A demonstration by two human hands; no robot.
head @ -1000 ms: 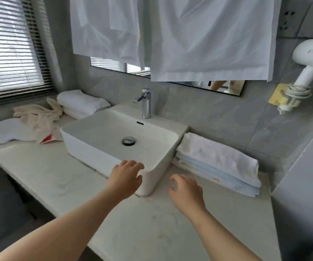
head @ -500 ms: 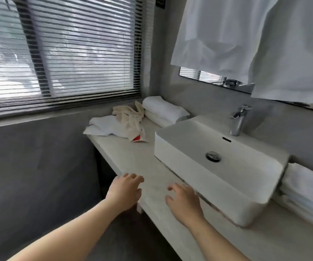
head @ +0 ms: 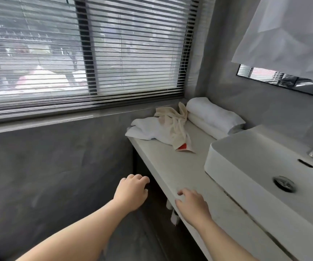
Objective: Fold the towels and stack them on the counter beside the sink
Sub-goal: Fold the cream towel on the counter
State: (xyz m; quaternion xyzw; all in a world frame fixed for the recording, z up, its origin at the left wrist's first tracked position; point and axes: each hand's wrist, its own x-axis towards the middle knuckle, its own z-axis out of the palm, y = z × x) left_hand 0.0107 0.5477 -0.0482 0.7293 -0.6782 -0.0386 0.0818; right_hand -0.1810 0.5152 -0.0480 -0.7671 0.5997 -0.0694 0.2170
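A grey-walled bathroom fills the frame, with slatted blinds [head: 76, 53] across the upper left and a pale counter [head: 170, 166] running from the lower right up toward the centre. A white sink [head: 246, 162] sits on the counter at the right. The towels not yet folded lie at the counter's far end, just right of centre. A crumpled beige towel [head: 176, 125] is draped partly over a loose white towel [head: 146, 129], whose left edge reaches the counter's corner. Just beside them, against the back wall, rests a folded white stack [head: 212, 115].

Both hands are empty. The left hand [head: 131, 193], at lower centre, hangs off the counter's front edge above the floor, its fingers loosely curled round nothing. The right hand [head: 193, 204] is over the counter's near edge with its fingers relaxed and slightly spread. Whether it touches the surface cannot be told.

The likely next move is a reach to the loose pile, and that is where trouble could start. The two towels overlap, so pulling the beige one may drag the white one off the corner and onto the floor. A tug toward the right of the frame could nudge the folded stack and undo it. The bare stretch between the pile and the sink looks tight, so a towel spread there could drop a corner into the basin or over the front edge. Either would spoil a square fold.
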